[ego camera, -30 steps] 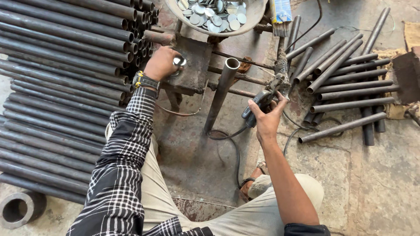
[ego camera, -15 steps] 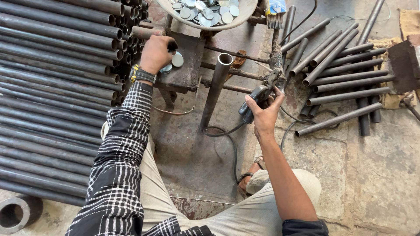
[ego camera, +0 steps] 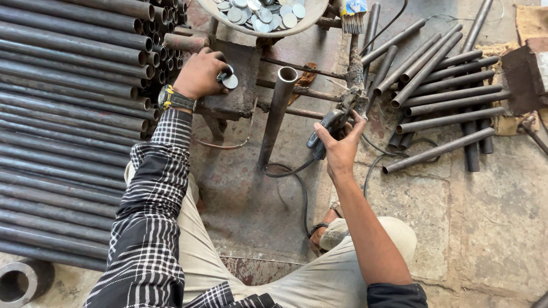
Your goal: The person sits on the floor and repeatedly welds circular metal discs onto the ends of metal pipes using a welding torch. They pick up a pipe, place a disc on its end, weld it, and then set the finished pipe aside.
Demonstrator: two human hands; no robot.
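My left hand (ego camera: 201,73) rests on a rusty metal block (ego camera: 235,91) and pinches a small round metal disc (ego camera: 229,81) between its fingers. My right hand (ego camera: 339,145) grips the black handle of a welding holder (ego camera: 324,128) with a black cable running down from it. Between the hands a steel pipe (ego camera: 277,111) leans on a rusty rod frame (ego camera: 319,67), its open end up. A wristwatch sits on my left wrist.
A big stack of long dark pipes (ego camera: 68,114) fills the left side. A shallow bowl of round metal discs (ego camera: 265,14) stands at the top. Several short cut pipes (ego camera: 439,85) lie on the right. A wide pipe ring (ego camera: 20,280) sits at bottom left.
My left hand moved from beside the pipe's open end back onto the metal block, still pinching the disc. My right hand stayed at the welding holder.
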